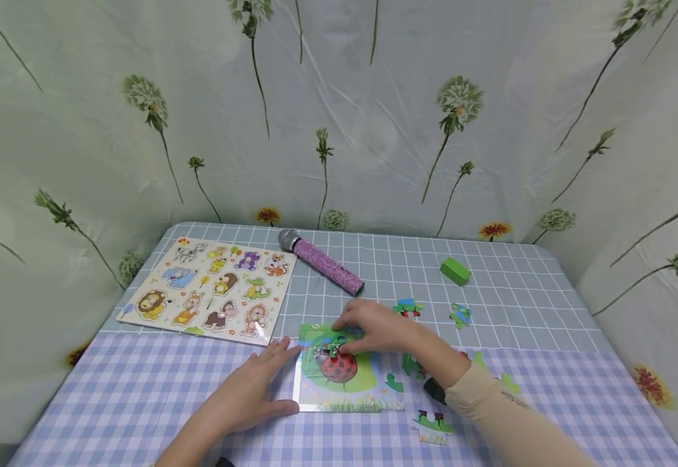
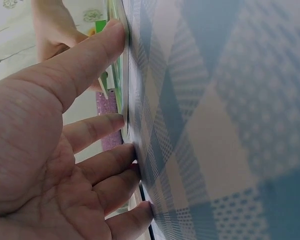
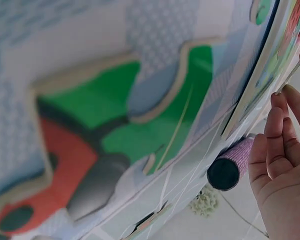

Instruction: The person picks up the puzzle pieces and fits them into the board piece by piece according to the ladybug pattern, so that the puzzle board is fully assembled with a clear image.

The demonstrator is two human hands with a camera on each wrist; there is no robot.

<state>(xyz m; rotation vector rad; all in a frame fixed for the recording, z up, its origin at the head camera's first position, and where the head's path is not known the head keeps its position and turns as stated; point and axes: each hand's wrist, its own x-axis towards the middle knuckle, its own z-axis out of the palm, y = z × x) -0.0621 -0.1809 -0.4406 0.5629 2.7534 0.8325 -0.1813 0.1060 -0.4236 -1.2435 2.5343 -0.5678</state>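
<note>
A jigsaw board (image 1: 297, 384) with a red ladybug picture lies on the checked cloth. My left hand (image 1: 257, 384) is spread at its left side, thumb and fingertips touching the edge; the left wrist view shows the bare palm (image 2: 35, 160). Over the board's upper part, my right hand (image 1: 376, 327) pinches a small green puzzle piece (image 1: 334, 348) between thumb and fingers. In the right wrist view that piece (image 3: 289, 77) shows edge-on at the fingertips. A loose green piece (image 1: 394, 383) lies at the board's right side.
Several loose puzzle pieces (image 1: 432, 428) lie around the right forearm, one large and close in the right wrist view (image 3: 115, 125). A pink glittery microphone (image 1: 327, 264) lies behind the board. An animal puzzle board (image 1: 206, 308) is at back left, a green block (image 1: 455, 271) at back right.
</note>
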